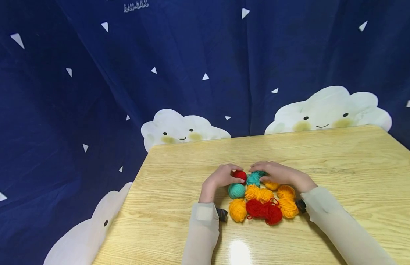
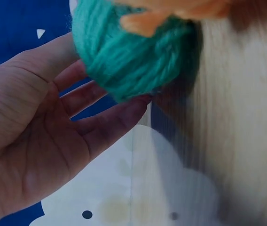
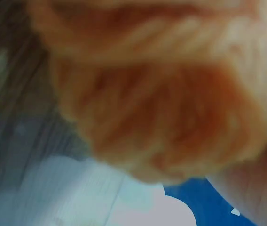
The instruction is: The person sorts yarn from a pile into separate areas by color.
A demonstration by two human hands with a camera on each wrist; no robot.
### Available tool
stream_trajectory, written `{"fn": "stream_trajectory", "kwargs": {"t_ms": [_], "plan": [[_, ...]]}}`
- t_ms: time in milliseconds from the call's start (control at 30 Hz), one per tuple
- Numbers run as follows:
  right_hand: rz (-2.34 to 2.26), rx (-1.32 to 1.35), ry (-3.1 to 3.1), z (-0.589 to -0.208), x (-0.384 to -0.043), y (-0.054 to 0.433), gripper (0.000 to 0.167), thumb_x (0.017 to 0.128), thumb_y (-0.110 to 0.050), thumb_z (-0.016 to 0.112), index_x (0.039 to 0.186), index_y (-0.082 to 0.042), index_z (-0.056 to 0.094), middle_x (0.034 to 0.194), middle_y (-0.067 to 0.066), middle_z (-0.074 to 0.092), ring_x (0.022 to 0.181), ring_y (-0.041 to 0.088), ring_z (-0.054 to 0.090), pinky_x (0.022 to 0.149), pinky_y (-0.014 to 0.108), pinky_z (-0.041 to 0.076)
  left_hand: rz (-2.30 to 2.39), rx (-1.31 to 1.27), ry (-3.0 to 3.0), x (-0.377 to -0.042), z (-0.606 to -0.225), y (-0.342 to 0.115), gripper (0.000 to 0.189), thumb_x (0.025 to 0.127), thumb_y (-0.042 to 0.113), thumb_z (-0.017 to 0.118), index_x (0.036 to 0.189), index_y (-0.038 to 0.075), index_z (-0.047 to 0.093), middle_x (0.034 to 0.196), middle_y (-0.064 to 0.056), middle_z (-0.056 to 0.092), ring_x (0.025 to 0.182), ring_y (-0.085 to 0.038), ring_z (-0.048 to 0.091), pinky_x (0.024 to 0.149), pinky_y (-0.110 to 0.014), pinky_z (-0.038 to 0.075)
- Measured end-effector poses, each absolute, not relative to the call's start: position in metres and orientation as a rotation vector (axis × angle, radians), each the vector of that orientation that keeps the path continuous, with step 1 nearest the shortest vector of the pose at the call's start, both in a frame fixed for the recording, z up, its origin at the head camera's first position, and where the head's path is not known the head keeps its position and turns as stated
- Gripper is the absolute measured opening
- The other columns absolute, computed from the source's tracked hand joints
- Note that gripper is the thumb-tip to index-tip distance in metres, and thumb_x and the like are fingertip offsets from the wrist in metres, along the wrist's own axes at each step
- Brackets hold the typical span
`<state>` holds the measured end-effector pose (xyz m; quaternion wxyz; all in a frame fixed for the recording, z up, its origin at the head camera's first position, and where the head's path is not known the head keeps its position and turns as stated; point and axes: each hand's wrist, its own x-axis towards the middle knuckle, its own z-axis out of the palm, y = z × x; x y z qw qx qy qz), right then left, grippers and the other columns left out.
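Observation:
In the head view, my left hand (image 1: 223, 175) curls its fingers and thumb round a red yarn ball (image 1: 239, 177). A teal yarn ball (image 1: 236, 191) lies just below that hand; in the left wrist view the teal ball (image 2: 129, 56) hides the fingertips and the red ball. My right hand (image 1: 278, 173) holds a teal yarn skein (image 1: 253, 179) between fingers and thumb, partly covering it. An orange yarn bundle (image 1: 271, 185) sits under the right palm. Orange yarn (image 3: 171, 113) fills most of the right wrist view, hiding the right fingers.
Nearer on the wooden table (image 1: 171, 176) lie an orange ball (image 1: 238, 210), a red skein (image 1: 264, 211), an orange skein (image 1: 259, 193) and another orange skein (image 1: 287, 201) at the right. A blue curtain (image 1: 191, 44) with clouds hangs behind the table.

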<state>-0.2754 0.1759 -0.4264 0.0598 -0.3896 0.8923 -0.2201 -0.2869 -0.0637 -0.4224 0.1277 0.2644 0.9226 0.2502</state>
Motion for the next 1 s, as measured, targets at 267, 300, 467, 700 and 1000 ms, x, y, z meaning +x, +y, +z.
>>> {"fn": "stream_trajectory", "kwargs": {"t_ms": [267,300,467,700,1000], "plan": [[-0.658,-1.173,2.717,-0.433,-0.278,0.175,0.037,0.093,-0.009,0.064,0.13,-0.003,0.06,0.133,0.019,0.06,0.123,0.041,0.055,0.103,0.056,0.044,0.686,0.784,2.69,-0.289,-0.424,-0.061,0.051,0.086,0.029,0.076,0.132,0.015,0.062,0.129,-0.005,0.066,0.106,-0.018,0.059,0.084,-0.019,0.047],[-0.66,-1.177,2.718,-0.433,-0.279,0.175,0.037,0.093,-0.009,0.064,0.13,-0.003,0.061,0.132,0.018,0.06,0.122,0.04,0.056,0.103,0.056,0.045,0.694,0.781,2.687,-0.289,-0.424,-0.062,0.05,0.086,0.029,0.076,0.132,0.015,0.062,0.128,-0.005,0.066,0.106,-0.018,0.059,0.083,-0.018,0.046],[-0.678,-1.228,2.721,-0.436,-0.282,0.175,0.032,0.093,-0.008,0.064,0.125,-0.005,0.064,0.125,0.014,0.064,0.115,0.035,0.06,0.099,0.053,0.048,0.753,0.769,2.678,-0.289,-0.425,-0.062,0.048,0.085,0.027,0.076,0.13,0.014,0.064,0.125,-0.005,0.067,0.103,-0.018,0.059,0.081,-0.019,0.047],[-0.7,-1.263,2.734,-0.437,-0.283,0.176,0.027,0.091,-0.008,0.066,0.118,-0.005,0.067,0.114,0.01,0.067,0.103,0.027,0.063,0.093,0.046,0.052,0.779,0.774,2.683,-0.291,-0.428,-0.062,0.047,0.085,0.026,0.077,0.128,0.013,0.065,0.123,-0.005,0.068,0.102,-0.017,0.061,0.082,-0.019,0.048],[-0.719,-1.249,2.737,-0.44,-0.286,0.177,0.024,0.091,-0.011,0.067,0.115,-0.008,0.068,0.111,0.006,0.067,0.1,0.022,0.063,0.09,0.041,0.053,0.808,0.773,2.674,-0.289,-0.429,-0.063,0.044,0.087,0.023,0.075,0.128,0.013,0.065,0.125,-0.006,0.068,0.102,-0.018,0.063,0.084,-0.02,0.05]]}}
